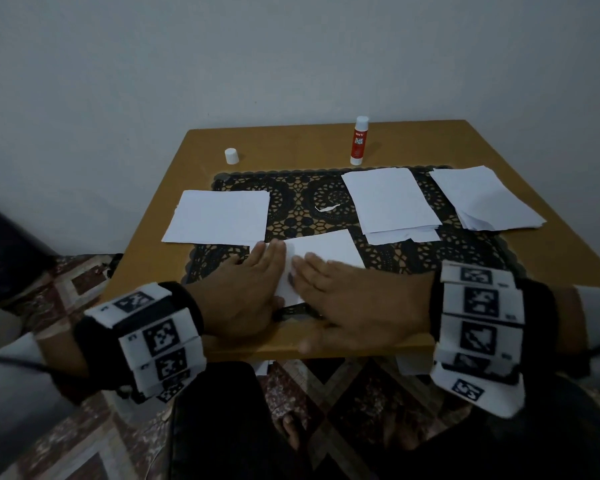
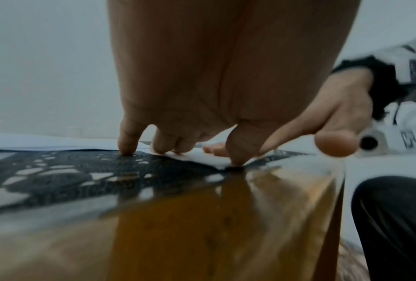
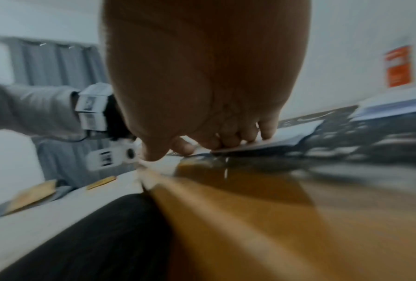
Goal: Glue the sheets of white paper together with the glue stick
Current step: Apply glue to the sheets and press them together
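A white paper sheet [image 1: 323,249] lies on the black lace mat [image 1: 302,209] near the table's front edge. My left hand [image 1: 246,282] lies flat with straight fingers on its left end. My right hand [image 1: 343,292] lies flat across its near part, fingers pointing left. In the left wrist view my left fingertips [image 2: 127,146] press down on the mat and the paper [image 2: 202,155]. The right wrist view has my right fingers [image 3: 231,140] pressing the sheet's edge [image 3: 274,142]. The red-and-white glue stick [image 1: 359,142] stands uncapped at the back, its white cap [image 1: 231,156] far to the left.
More white sheets lie on the wooden table [image 1: 361,341]: one at the left [image 1: 219,216], a stack at centre right [image 1: 392,202], another stack at far right [image 1: 482,199]. A small paper scrap [image 1: 327,208] sits mid-mat. My dark-clothed knees are below the front edge.
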A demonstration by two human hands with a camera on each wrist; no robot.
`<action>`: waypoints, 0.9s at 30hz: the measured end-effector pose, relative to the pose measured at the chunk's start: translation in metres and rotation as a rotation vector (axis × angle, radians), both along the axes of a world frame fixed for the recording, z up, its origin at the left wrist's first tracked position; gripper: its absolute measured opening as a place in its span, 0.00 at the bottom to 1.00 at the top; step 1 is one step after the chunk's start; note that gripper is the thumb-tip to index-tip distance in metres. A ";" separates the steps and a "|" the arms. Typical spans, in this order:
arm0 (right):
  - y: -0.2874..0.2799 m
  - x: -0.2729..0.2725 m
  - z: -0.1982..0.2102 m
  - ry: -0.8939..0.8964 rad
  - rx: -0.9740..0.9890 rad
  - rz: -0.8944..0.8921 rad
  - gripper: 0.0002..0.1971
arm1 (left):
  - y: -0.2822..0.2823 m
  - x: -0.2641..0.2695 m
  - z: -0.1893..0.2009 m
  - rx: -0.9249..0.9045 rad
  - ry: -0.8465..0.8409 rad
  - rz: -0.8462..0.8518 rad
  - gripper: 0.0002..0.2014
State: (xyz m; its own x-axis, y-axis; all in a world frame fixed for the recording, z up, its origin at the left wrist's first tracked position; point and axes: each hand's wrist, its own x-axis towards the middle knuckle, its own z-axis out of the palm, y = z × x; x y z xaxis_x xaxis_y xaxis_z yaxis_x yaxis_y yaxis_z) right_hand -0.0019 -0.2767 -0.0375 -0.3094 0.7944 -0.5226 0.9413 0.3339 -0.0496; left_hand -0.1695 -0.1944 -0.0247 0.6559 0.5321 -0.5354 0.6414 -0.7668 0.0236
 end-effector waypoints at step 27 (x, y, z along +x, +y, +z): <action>0.003 0.039 0.004 -0.003 -0.005 -0.152 0.38 | -0.030 -0.004 -0.010 0.049 0.056 -0.152 0.50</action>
State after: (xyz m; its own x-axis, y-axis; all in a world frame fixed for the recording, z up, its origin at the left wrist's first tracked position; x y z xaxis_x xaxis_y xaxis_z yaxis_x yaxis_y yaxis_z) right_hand 0.0367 -0.2733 -0.0335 -0.1840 0.8292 -0.5278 0.9811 0.1874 -0.0477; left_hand -0.1733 -0.2242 -0.0343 0.7005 0.4553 -0.5495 0.5170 -0.8546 -0.0491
